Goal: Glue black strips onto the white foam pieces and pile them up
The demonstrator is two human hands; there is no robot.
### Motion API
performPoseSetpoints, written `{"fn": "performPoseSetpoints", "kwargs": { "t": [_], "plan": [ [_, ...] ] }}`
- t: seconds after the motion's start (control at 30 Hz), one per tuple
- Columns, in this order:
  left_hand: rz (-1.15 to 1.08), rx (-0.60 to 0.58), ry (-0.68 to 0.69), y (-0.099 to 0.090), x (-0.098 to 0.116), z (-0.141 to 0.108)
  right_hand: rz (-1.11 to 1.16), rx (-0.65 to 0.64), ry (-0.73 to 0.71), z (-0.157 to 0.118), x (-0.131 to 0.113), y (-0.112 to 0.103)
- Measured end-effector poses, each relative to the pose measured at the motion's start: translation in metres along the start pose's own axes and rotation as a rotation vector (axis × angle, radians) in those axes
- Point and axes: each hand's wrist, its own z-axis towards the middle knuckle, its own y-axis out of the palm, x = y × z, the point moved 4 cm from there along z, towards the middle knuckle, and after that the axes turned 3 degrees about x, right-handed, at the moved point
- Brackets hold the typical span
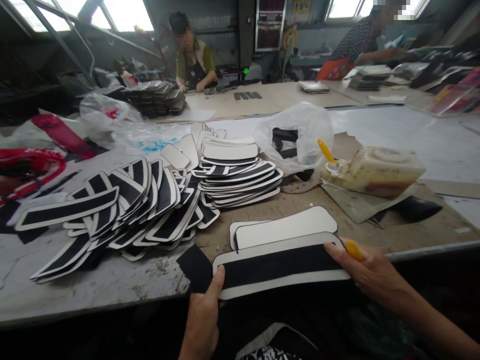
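Between my two hands is a long flat panel with rounded corners, a white border and a black strip (pixel 277 267) along its middle. My left hand (pixel 204 315) pinches its left end, thumb on top. My right hand (pixel 362 267) grips the right end, and a yellow handle (pixel 354 250) sticks out among its fingers; the rest of that tool is hidden. Just behind the held panel, plain white panels (pixel 285 229) lie on brown board. A black strip end (pixel 195 267) projects past the panel's left end.
Left lies a spread heap of black-and-white panels (pixel 131 205); behind the hands rises a neat panel stack (pixel 240 182). A clear bag (pixel 300 135) holds black pieces. To the right, a cut-open plastic jug (pixel 390 170) lies with a yellow-handled tool (pixel 326 150). Two people work across the tables.
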Motion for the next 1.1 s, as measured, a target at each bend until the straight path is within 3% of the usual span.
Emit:
{"fn": "performPoseSetpoints", "kwargs": {
  "t": [0.13, 0.33, 0.57, 0.67, 0.77, 1.1],
  "plan": [
    [-0.031, -0.04, -0.091, -0.001, -0.003, 0.002, 0.233, -0.152, 0.156, 0.003, 0.0, 0.003],
    [0.003, -0.04, -0.06, -0.006, -0.004, 0.004, 0.404, -0.191, 0.253, 0.005, 0.0, 0.01],
    [0.112, 0.073, 0.189, -0.001, 0.007, -0.001, 0.25, -0.24, 0.094, 0.012, 0.006, 0.01],
    [0.114, 0.092, 0.125, 0.001, 0.004, -0.002, 0.228, -0.259, 0.078, 0.014, 0.009, 0.008],
    [0.108, 0.098, 0.063, -0.001, 0.001, 0.001, 0.161, -0.201, 0.064, 0.016, 0.011, 0.005],
    [0.28, 0.066, 0.337, -0.007, 0.005, 0.005, 0.049, -0.099, -0.01, 0.015, -0.01, 0.01]
  ]
}}
